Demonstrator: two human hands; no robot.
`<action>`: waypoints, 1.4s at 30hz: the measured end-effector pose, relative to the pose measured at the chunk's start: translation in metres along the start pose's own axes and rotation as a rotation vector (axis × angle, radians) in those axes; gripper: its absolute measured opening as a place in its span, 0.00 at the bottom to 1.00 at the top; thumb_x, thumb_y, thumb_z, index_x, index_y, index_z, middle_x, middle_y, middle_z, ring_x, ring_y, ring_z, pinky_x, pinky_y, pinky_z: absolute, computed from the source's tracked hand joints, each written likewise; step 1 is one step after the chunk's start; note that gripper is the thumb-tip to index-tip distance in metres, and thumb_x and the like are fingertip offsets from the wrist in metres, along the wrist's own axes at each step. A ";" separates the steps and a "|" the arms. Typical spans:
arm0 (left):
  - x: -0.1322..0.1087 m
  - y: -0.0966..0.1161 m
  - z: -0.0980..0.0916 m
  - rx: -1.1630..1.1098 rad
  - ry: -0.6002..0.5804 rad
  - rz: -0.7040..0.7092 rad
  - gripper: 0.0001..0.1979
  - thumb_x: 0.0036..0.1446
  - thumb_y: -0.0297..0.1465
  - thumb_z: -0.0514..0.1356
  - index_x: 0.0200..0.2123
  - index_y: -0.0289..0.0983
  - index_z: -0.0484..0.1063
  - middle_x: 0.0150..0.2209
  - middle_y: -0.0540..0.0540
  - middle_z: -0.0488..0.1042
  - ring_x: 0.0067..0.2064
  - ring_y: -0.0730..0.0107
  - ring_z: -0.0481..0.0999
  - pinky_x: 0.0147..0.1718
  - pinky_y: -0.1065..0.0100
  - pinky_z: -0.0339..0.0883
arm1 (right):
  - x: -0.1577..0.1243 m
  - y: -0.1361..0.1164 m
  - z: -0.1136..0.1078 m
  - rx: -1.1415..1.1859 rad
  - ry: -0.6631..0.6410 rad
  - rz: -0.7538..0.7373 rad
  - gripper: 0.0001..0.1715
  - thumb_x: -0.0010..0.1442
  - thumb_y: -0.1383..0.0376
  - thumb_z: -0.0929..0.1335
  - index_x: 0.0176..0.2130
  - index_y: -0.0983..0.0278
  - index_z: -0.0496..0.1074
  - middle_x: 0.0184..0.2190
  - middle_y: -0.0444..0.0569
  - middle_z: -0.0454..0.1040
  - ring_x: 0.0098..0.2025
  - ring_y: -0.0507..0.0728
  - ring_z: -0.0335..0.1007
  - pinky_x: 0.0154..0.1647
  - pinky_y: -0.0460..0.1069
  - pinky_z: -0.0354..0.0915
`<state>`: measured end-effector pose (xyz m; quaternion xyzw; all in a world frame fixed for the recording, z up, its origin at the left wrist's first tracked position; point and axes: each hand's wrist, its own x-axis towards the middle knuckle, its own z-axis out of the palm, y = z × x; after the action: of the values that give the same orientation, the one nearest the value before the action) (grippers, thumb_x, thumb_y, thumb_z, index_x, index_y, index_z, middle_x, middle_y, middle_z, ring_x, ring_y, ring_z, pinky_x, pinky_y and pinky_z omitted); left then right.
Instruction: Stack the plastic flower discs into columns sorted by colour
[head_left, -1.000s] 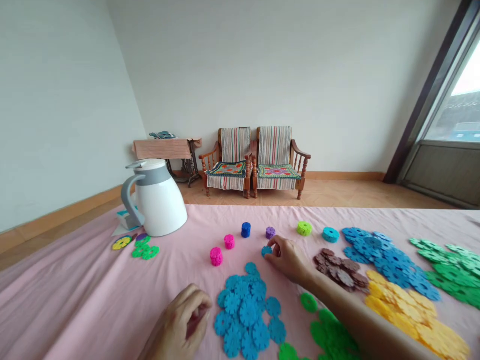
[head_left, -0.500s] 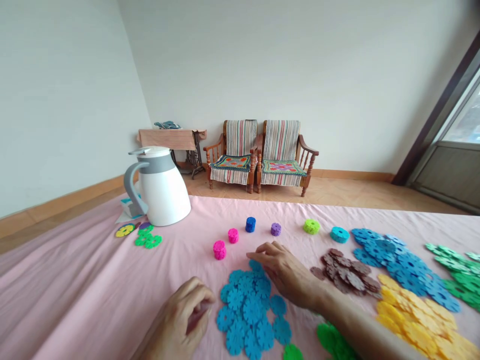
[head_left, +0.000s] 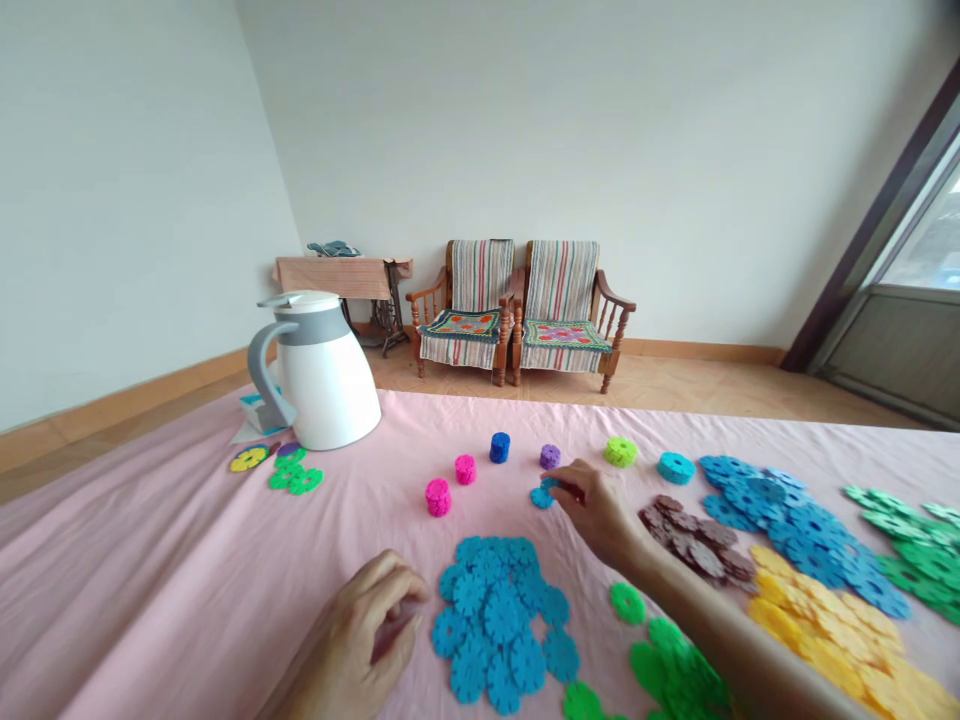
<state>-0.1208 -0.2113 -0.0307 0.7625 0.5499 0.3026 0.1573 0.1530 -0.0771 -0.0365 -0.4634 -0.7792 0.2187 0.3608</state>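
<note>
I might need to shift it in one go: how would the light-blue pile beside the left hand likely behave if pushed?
The light-blue pile would probably spread rather than move as one, since its discs overlap loosely. Each looks thin and flat, so likely light for its size. Their notched edges might catch on neighbours.
</note>
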 end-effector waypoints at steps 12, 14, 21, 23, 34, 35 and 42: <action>0.001 -0.004 0.001 0.006 -0.021 -0.015 0.07 0.59 0.26 0.53 0.33 0.41 0.71 0.32 0.50 0.71 0.32 0.72 0.73 0.32 0.75 0.67 | 0.007 0.020 0.013 0.282 -0.040 0.370 0.12 0.65 0.59 0.66 0.38 0.66 0.71 0.21 0.37 0.69 0.20 0.47 0.66 0.23 0.45 0.66; 0.000 -0.005 0.001 0.009 -0.029 -0.020 0.07 0.59 0.26 0.53 0.33 0.41 0.71 0.32 0.50 0.71 0.32 0.72 0.73 0.33 0.74 0.68 | 0.007 0.022 0.014 0.284 -0.037 0.373 0.11 0.65 0.59 0.66 0.39 0.66 0.71 0.22 0.37 0.70 0.21 0.47 0.67 0.24 0.45 0.67; 0.000 -0.002 0.001 -0.026 -0.010 -0.024 0.07 0.60 0.29 0.54 0.32 0.40 0.71 0.31 0.49 0.72 0.32 0.72 0.73 0.32 0.74 0.68 | 0.009 0.020 0.003 0.227 0.015 0.333 0.10 0.65 0.62 0.65 0.38 0.67 0.71 0.29 0.42 0.74 0.27 0.49 0.71 0.27 0.46 0.69; 0.001 -0.001 0.001 -0.046 -0.009 -0.026 0.07 0.60 0.29 0.54 0.32 0.40 0.72 0.31 0.49 0.72 0.32 0.72 0.73 0.32 0.74 0.69 | 0.006 0.011 -0.007 0.179 0.022 0.287 0.07 0.64 0.65 0.64 0.37 0.66 0.71 0.28 0.43 0.74 0.27 0.51 0.73 0.27 0.47 0.68; 0.001 0.001 0.002 -0.013 0.012 0.067 0.17 0.58 0.28 0.58 0.51 0.43 0.71 0.43 0.44 0.74 0.38 0.69 0.75 0.41 0.68 0.73 | -0.118 -0.044 -0.033 -0.239 -0.012 -0.209 0.14 0.65 0.67 0.58 0.36 0.57 0.71 0.31 0.49 0.74 0.32 0.57 0.72 0.32 0.50 0.66; 0.002 0.004 0.001 0.001 0.003 0.086 0.18 0.58 0.29 0.59 0.53 0.44 0.70 0.45 0.43 0.73 0.41 0.67 0.75 0.44 0.66 0.72 | -0.126 -0.043 -0.032 -0.269 -0.008 -0.263 0.13 0.65 0.68 0.58 0.38 0.57 0.70 0.31 0.50 0.74 0.33 0.57 0.72 0.32 0.51 0.67; 0.006 0.014 -0.002 -0.002 -0.055 0.107 0.14 0.59 0.30 0.59 0.49 0.43 0.73 0.43 0.44 0.74 0.46 0.65 0.74 0.47 0.66 0.70 | -0.143 -0.032 -0.029 -0.389 -0.118 -0.408 0.12 0.62 0.72 0.60 0.41 0.58 0.68 0.31 0.50 0.73 0.33 0.58 0.72 0.33 0.52 0.67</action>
<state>-0.1106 -0.2106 -0.0198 0.7986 0.5036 0.2902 0.1566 0.2015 -0.2175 -0.0478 -0.3438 -0.9034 0.0148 0.2558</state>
